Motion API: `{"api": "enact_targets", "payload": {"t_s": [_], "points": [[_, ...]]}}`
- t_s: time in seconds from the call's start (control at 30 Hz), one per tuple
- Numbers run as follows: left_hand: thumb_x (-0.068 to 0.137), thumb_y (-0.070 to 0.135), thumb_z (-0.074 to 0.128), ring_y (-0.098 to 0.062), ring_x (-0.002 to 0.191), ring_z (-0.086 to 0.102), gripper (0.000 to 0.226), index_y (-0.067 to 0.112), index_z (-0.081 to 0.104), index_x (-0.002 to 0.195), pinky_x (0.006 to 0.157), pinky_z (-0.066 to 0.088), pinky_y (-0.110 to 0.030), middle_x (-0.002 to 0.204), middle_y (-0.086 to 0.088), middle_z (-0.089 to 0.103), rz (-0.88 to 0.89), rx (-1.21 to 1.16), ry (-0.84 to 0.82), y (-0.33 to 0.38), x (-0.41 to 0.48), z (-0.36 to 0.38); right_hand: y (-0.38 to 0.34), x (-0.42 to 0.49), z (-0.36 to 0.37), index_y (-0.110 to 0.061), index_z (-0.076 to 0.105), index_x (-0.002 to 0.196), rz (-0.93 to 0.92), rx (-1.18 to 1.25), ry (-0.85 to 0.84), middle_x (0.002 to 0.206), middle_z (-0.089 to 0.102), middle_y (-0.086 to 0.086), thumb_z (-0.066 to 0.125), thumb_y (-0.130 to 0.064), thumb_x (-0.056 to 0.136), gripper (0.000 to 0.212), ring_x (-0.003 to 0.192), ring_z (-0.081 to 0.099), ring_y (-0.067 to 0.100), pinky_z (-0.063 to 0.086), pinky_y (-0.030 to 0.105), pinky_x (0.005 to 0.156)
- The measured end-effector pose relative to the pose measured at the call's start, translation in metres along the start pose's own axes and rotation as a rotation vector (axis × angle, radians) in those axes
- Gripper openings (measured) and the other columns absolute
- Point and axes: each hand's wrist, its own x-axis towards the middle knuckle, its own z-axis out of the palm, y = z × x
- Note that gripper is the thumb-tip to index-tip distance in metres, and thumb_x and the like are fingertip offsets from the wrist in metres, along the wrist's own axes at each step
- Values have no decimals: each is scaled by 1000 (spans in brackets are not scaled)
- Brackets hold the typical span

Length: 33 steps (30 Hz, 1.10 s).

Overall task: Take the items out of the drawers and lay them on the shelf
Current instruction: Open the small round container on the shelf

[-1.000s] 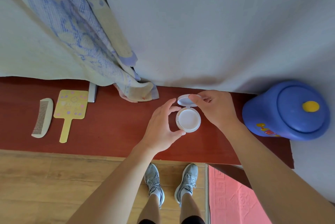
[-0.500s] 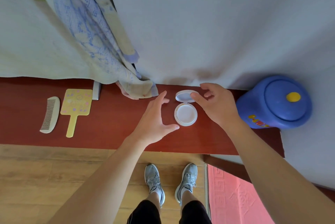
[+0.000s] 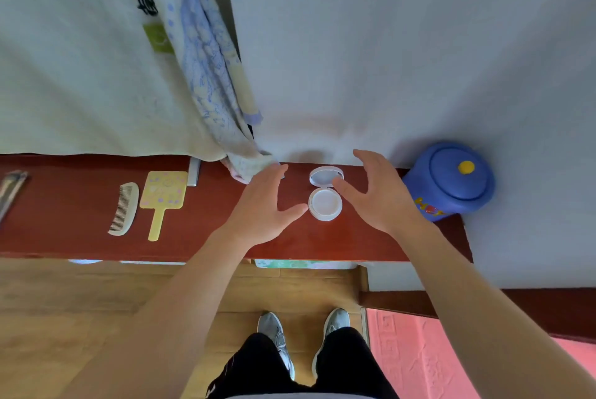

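Red-brown shelf [image 3: 64,205] with toiletries
Open white compact [image 3: 325,203] lies mid-shelf; comb [image 3: 124,208] and yellow hand mirror [image 3: 164,190] well left of it, blue lidded jar [image 3: 451,181] right.

Single view: a wide-angle camera worn on the head, facing forward and steeply downward. The dark red wooden shelf [image 3: 64,214] crosses mid-frame, near the lens, seen from above. The white wall [image 3: 387,43] fills the upper half. The grey trainers [image 3: 272,327] on the pale wooden floor [image 3: 48,302] sit directly below, at bottom centre.

A white wall [image 3: 387,43] rose behind the red-brown shelf [image 3: 64,205]; below it lay a wooden floor [image 3: 80,318], with what seemed a pink mat [image 3: 419,360] under the shelf's right end.
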Motion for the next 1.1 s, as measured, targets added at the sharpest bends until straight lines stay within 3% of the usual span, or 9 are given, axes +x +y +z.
{"api": "enact_targets", "payload": {"t_s": [0.1,0.2,0.5,0.67,0.8,0.97,1.1], "points": [[91,60,53,-20,149,22,77,19,30,152,120,24,-42,160,-3,27,0,137,5,10,-9,-20,-16,-14,-12,-17,34,149,-30,-92,25,155,34,1,53,-59,90,75,144,24,17,22,33,117],[94,61,41,-26,148,24,70,18,36,149,119,25,-43,159,-7,28,16,235,32,23,-19,-40,-28,-25,-25,-21,31,151,-42,-144,18,158,28,2,50,-60,90,75,146,20,18,19,35,117],[103,44,36,-24,148,18,58,14,30,152,117,17,-40,162,-7,22,-25,318,106,69,-59,-73,-41,-54,-53,-19,32,151,-111,-192,26,160,26,3,44,-53,96,66,149,15,21,13,35,120],[105,41,33,-26,142,29,54,11,34,149,113,26,-43,155,-9,33,-34,408,142,95,-83,-69,-39,-72,-63,-13,36,148,-199,-281,9,157,31,8,38,-47,100,60,147,20,27,16,39,119],[103,40,34,-25,140,33,49,14,39,145,114,25,-45,151,-8,40,-62,462,170,105,-100,-61,-33,-91,-75,-10,40,146,-256,-292,-17,154,37,11,20,-53,90,74,145,26,30,20,42,117],[104,37,32,-24,147,24,52,13,32,150,118,26,-49,158,-9,30,-134,426,175,117,-122,-55,-29,-106,-85,-8,43,144,-304,-281,-48,152,40,12,24,-46,92,67,143,30,31,23,43,115],[105,35,33,-23,150,18,54,12,27,154,122,20,-43,161,-9,25,-166,410,189,123,-145,-55,-39,-114,-89,-5,48,140,-360,-256,-63,147,46,15,37,-36,97,54,139,35,34,27,43,112]]}}
